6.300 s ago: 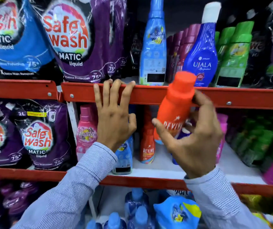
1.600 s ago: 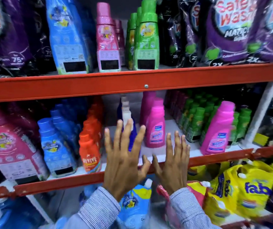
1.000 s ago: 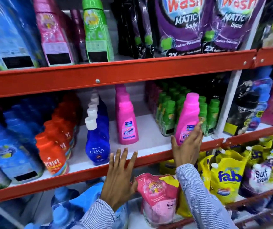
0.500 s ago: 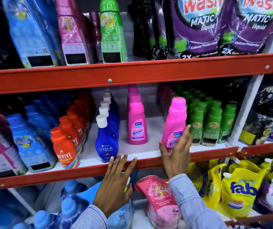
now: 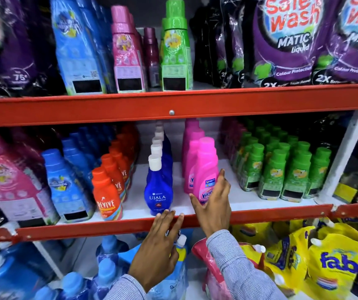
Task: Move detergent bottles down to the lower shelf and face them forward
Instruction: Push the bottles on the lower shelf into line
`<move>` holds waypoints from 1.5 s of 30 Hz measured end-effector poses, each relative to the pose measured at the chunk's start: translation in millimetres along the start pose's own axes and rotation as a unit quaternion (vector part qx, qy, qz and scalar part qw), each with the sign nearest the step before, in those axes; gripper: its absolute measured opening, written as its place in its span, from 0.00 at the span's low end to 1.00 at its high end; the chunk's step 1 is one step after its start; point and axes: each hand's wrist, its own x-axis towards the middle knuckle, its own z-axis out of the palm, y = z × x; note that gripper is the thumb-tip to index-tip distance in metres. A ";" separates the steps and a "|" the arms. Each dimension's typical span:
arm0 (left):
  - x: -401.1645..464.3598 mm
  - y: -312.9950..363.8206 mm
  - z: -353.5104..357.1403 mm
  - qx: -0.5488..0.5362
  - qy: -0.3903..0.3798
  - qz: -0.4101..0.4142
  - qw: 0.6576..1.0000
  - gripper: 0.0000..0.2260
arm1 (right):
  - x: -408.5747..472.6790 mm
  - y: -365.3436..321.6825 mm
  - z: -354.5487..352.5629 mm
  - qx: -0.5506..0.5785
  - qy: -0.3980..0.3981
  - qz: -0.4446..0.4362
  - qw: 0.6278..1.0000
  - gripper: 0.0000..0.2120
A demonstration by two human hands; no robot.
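Observation:
A pink Vanish bottle (image 5: 206, 167) stands near the front of the middle shelf (image 5: 249, 204), just ahead of a row of like pink bottles (image 5: 192, 144). My right hand (image 5: 213, 205) wraps its lower part, thumb on the left and fingers on the right. My left hand (image 5: 158, 245) lies open with spread fingers on the shelf's red front rail (image 5: 87, 228), just below a blue Ujala bottle (image 5: 158, 191). Orange Revive bottles (image 5: 107, 195) line up to the left, their labels facing me.
Small green bottles (image 5: 277, 174) fill the shelf's right side. Tall blue (image 5: 76, 50), pink (image 5: 126, 53) and green bottles (image 5: 175, 50) stand on the upper shelf beside purple Safe Wash pouches (image 5: 286, 40). Yellow Fab pouches (image 5: 334, 263) and blue bottles (image 5: 108, 269) sit below.
My right hand has slid the pink Vanish bottle leftward along the middle shelf, from beside the green bottles to the front of the pink row. My left hand stays on the rail.

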 end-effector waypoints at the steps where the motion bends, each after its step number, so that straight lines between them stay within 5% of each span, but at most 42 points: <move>1: -0.3 0.6 0.4 -0.003 0.000 0.002 1.000 0.44 | 0.4 -0.4 -0.1 -0.001 0.000 0.002 1.000 0.52; 13: -7.6 -9.9 -5.0 -0.045 0.057 0.028 0.997 0.32 | -6.8 12.5 -1.9 0.024 0.040 0.014 0.999 0.54; 20: -27.8 -41.8 -26.5 -0.186 0.173 -0.048 0.966 0.23 | -40.5 -25.4 -4.5 0.098 0.162 -0.102 0.977 0.28; 25: -42.0 -59.6 -53.2 -0.201 0.334 -0.103 0.915 0.11 | -65.7 -66.2 29.9 0.169 0.029 -0.157 0.973 0.15; 29: -49.9 -81.5 -69.6 -0.236 0.381 -0.190 0.873 0.12 | -75.2 -88.0 73.9 0.183 -0.111 -0.123 0.969 0.17; 37: -49.7 -122.9 -71.4 -0.288 0.301 -0.293 0.861 0.27 | -67.6 -111.1 114.8 0.155 -0.199 -0.044 0.967 0.16; 45: -39.4 -140.5 -73.9 -0.313 0.247 -0.255 0.881 0.21 | -58.6 -107.2 126.4 0.175 -0.232 0.001 0.957 0.12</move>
